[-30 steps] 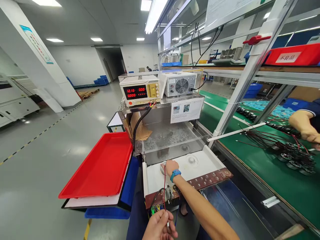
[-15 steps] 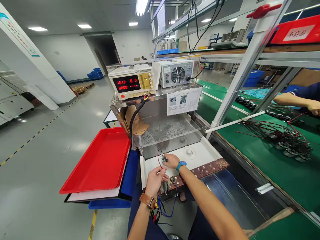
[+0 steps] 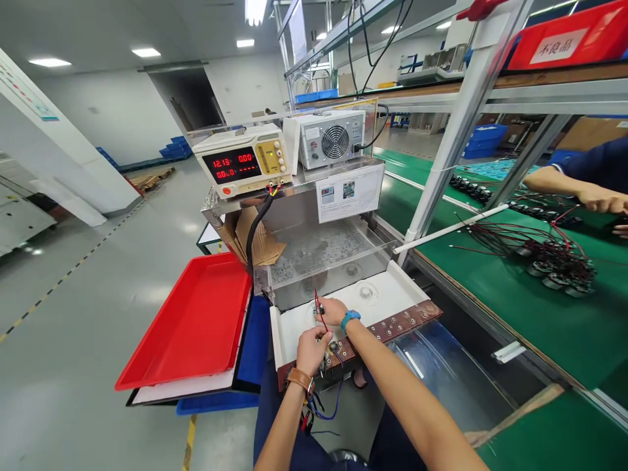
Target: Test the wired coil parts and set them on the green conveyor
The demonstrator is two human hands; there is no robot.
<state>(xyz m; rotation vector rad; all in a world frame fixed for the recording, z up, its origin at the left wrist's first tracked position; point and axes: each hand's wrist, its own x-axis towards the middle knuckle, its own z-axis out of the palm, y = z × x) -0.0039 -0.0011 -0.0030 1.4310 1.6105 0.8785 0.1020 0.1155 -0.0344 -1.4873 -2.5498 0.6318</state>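
The right hand (image 3: 334, 309) has its fingers closed on a small part (image 3: 318, 307) over the white tray (image 3: 392, 304), a red wire (image 3: 320, 313) running down from it. The left hand (image 3: 312, 348) is curled just below at the copper strip (image 3: 402, 322); whether it pinches the wire I cannot tell. Beside the tray lies a red tray (image 3: 191, 327) (on a blue bin). Behind stands a power supply (image 3: 240, 167).

Small part (image 3: 319, 307) with red wire (image 3: 321, 318)
It is sitting on the white tray (image 3: 392, 302), its wire running back toward the brown strip (image 3: 397, 322).
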